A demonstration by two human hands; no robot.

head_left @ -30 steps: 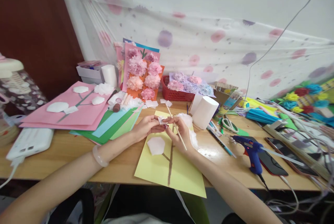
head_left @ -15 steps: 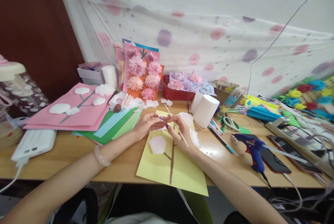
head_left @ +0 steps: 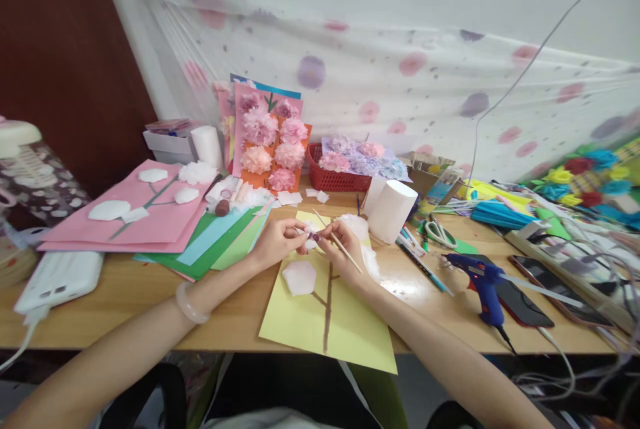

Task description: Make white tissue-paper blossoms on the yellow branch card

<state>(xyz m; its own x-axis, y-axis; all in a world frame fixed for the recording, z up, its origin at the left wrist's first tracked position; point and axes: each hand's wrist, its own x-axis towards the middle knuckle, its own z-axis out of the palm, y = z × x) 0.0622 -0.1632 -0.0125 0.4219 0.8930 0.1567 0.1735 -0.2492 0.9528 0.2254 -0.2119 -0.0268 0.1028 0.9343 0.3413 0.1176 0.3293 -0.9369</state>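
Observation:
My left hand (head_left: 276,242) and my right hand (head_left: 341,250) meet above a yellow sheet of paper (head_left: 345,322) on the wooden desk. Both pinch a small white piece of tissue (head_left: 310,237) between their fingertips. A thin wooden stick (head_left: 340,245) also sits in my right hand, pointing up and to the left. On the yellow sheet lie a white paper petal shape (head_left: 299,278) and a brown painted stem (head_left: 328,302). White fluffy tissue (head_left: 356,225) sits just behind my right hand.
A blue glue gun (head_left: 481,281) stands at the right next to a phone (head_left: 520,302). A white paper roll (head_left: 391,210), scissors (head_left: 440,234), pens, a red basket (head_left: 334,179), pink and green sheets (head_left: 150,209) and tissue-flower cards (head_left: 270,142) crowd the desk. A white power bank (head_left: 57,276) lies left.
My left fingers have curled from a flatter reach into a pinch on the white tissue. Both hands have stayed over the top of the yellow sheet; the view shifted slightly.

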